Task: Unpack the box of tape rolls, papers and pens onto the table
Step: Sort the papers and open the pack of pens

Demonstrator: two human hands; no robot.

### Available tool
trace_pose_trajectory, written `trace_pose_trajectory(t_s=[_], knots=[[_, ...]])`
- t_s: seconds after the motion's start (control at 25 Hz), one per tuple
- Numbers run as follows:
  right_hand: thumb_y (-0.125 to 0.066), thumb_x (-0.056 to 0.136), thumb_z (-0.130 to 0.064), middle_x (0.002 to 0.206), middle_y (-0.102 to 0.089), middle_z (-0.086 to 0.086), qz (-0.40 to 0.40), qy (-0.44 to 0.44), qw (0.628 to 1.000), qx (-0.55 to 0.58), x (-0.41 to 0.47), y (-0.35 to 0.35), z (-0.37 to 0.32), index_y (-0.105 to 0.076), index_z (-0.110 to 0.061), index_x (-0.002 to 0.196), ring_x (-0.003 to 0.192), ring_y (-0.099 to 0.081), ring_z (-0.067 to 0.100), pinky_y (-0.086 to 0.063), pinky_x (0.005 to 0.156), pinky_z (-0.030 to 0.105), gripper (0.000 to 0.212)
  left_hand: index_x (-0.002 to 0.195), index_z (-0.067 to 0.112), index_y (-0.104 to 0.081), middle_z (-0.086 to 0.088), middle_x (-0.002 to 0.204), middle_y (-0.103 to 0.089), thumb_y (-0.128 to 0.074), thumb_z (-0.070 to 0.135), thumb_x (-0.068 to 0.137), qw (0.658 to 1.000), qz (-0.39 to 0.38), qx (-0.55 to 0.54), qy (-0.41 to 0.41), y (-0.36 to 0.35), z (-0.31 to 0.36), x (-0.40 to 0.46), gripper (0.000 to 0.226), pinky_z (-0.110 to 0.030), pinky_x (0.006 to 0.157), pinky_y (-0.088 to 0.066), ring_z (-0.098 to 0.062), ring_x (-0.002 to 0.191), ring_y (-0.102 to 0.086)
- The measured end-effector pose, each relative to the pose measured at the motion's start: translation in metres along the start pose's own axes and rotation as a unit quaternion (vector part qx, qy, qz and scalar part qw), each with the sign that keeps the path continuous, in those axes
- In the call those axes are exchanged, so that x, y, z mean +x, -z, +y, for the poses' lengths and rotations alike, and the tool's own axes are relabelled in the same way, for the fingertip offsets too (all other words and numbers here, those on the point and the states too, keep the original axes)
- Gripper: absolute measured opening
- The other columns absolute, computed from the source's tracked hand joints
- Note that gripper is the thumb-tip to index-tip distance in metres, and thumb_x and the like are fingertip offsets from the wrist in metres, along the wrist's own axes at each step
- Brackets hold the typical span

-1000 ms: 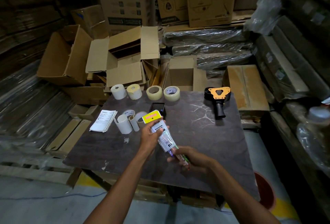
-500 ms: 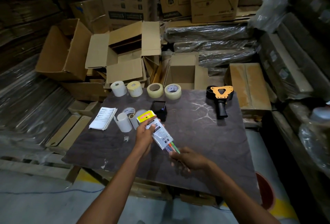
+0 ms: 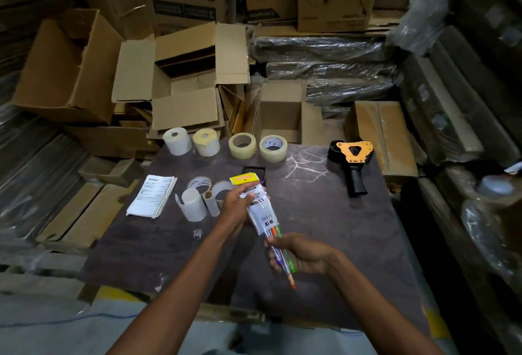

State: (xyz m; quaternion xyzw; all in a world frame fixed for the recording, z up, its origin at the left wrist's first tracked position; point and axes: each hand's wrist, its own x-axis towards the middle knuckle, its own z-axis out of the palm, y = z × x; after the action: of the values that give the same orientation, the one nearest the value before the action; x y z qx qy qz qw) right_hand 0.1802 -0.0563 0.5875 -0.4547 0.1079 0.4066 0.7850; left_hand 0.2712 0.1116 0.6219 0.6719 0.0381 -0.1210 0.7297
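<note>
Step in hand: pens coming out of their retail pack. The left hand (image 3: 236,203) pinches the pen pack (image 3: 258,207) near its yellow header, holding it above the surface (image 3: 324,230). The right hand (image 3: 299,254) has its fingers curled round the pens (image 3: 284,255), which stick out of the pack's lower end; orange, green and purple barrels show.

Judgement: task looks far along. Next move calls for drawing the pens fully free while the left hand holds the sleeve, then laying both on a bare patch of the surface, probably the near middle. Risk: loose pens may roll on the flat top.

Already set out:
- 4 rolls in a row at the far edge: white roll (image 3: 177,141), yellowish roll (image 3: 206,142), and 2 clear tape rolls (image 3: 242,145) (image 3: 273,147).
- Folded papers (image 3: 154,196) at the left.
- Cluster of small rolls and curled sheets (image 3: 197,199) just beside the papers.
- Black holder (image 3: 254,171), partly hidden behind the pack.
- Tape dispenser (image 3: 351,159), orange and black, far right, well apart from the rest.

Room: dim storeroom. Open cardboard boxes (image 3: 183,77) stand behind the surface; plastic-wrapped bundles (image 3: 324,49) are stacked behind and right.
</note>
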Motion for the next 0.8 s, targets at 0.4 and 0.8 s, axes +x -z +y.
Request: trace_pose_trajectory(t_s=[0.4, 0.8], knots=[[-0.059, 0.094, -0.007, 0.079, -0.059, 0.006, 0.065, 0.045, 0.99, 0.12, 0.042, 0.012, -0.028, -0.06, -0.008, 0.112, 0.063, -0.057, 0.015, -0.055, 0.062, 0.03, 0.018, 0.11, 0.018, -0.068, -0.011, 0.109, -0.071, -0.052, -0.002, 0.09, 0.987, 0.125, 0.063, -0.077, 0.086, 0.031, 0.05, 0.033, -0.041, 0.088, -0.057, -0.027, 0.096, -0.07], [-0.048, 0.1, -0.008, 0.071, -0.058, 0.004, 0.17, 0.168, 0.961, 0.141, 0.075, -0.011, -0.102, -0.059, -0.011, 0.094, 0.059, -0.06, 0.013, -0.055, 0.056, 0.025, 0.013, 0.1, 0.03, -0.075, -0.005, 0.112, -0.067, -0.056, -0.004, 0.085, 0.988, 0.047, 0.141, -0.039, 0.074, -0.007, 0.04, 0.042, -0.029, 0.081, -0.058, -0.012, 0.095, -0.069]])
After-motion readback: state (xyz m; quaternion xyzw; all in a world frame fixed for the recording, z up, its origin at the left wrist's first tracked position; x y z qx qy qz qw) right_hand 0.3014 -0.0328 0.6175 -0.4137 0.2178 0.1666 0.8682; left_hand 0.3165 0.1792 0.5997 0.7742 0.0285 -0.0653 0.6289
